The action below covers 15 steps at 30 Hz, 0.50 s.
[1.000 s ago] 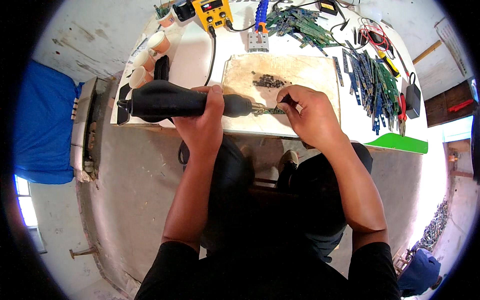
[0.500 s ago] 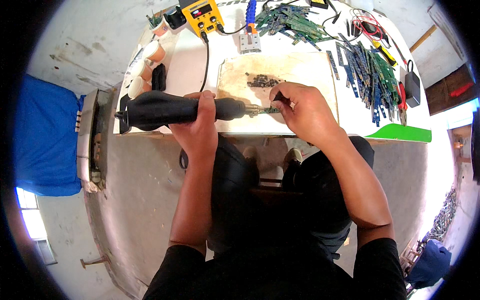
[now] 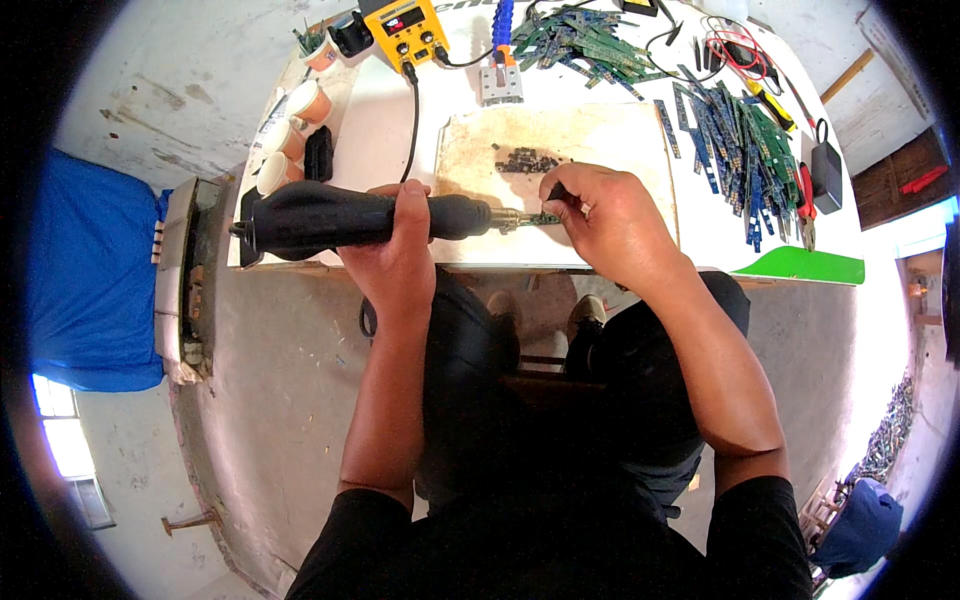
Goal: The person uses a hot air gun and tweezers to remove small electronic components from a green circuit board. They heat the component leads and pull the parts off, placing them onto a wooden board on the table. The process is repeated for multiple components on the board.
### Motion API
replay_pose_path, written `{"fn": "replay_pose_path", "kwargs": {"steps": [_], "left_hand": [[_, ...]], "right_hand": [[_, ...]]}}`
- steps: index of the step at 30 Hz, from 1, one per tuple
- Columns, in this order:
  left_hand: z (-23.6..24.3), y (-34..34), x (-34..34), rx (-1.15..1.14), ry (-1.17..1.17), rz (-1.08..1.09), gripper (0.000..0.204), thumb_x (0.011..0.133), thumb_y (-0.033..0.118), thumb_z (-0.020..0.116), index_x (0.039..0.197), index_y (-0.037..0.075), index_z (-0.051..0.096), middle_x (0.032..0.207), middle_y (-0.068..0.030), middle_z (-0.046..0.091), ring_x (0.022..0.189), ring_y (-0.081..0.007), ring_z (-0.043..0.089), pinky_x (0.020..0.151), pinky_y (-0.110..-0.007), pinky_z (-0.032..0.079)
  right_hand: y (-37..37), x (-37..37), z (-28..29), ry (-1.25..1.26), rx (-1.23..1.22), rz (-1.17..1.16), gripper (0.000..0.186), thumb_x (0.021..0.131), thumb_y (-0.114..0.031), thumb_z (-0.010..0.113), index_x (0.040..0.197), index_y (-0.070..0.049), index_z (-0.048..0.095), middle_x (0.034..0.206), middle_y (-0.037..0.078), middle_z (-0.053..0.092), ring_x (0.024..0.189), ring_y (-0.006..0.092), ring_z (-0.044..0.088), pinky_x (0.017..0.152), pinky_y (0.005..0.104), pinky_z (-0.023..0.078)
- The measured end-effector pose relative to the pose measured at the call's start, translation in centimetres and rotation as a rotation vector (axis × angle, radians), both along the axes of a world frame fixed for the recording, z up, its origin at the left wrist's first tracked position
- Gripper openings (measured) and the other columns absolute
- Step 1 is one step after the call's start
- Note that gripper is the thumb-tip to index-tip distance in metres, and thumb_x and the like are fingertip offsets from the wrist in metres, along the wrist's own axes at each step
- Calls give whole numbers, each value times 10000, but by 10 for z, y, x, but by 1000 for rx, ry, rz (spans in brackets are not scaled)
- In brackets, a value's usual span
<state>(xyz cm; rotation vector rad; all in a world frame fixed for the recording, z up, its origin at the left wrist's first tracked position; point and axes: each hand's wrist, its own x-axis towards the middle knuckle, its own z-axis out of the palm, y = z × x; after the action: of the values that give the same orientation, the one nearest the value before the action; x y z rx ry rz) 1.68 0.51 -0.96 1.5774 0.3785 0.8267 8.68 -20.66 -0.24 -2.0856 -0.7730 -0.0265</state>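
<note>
My left hand (image 3: pixel 398 235) is wrapped round the black handle of a hot air gun (image 3: pixel 330 222), held level with its metal nozzle (image 3: pixel 505 220) pointing right. Just past the nozzle lies a narrow green circuit board strip (image 3: pixel 545 218), partly covered by my fingers. My right hand (image 3: pixel 615 215) is closed in a pinch on a small dark tool (image 3: pixel 557 192) over that strip; most of the tool is hidden, so its kind is unclear. Beyond my hands, a heap of small black chips (image 3: pixel 530 162) rests on a pale, stained work board (image 3: pixel 460 130).
A yellow soldering station (image 3: pixel 404 28) stands at the back. On the left are several paper cups (image 3: pixel 278 172). Piles of circuit board strips (image 3: pixel 735 150) lie to the right and at the back, near red-handled pliers (image 3: pixel 805 200) and a black adapter (image 3: pixel 826 178).
Almost nothing differs. The rear of the hot air gun has shifted very slightly; both hands keep their places and grips.
</note>
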Motion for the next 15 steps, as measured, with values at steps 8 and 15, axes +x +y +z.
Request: {"fn": "replay_pose_path", "kwargs": {"steps": [8,15], "left_hand": [[3,-1,-2,11,7,-10,158,929,165,687,931,7,684,874,-78,715,654,-107,610,527,-242,468],[2,0,3,-30,-1,21,160,907,171,704,916,12,697,829,-61,695,630,-103,586,524,-237,449]], "right_hand": [[0,1,-2,-41,20,22,166,857,67,694,987,-29,657,873,174,693,764,333,692,691,371,532],[-1,1,-1,-74,58,-3,150,875,49,703,1001,-23,669,876,164,700,762,299,698,690,351,536]]}}
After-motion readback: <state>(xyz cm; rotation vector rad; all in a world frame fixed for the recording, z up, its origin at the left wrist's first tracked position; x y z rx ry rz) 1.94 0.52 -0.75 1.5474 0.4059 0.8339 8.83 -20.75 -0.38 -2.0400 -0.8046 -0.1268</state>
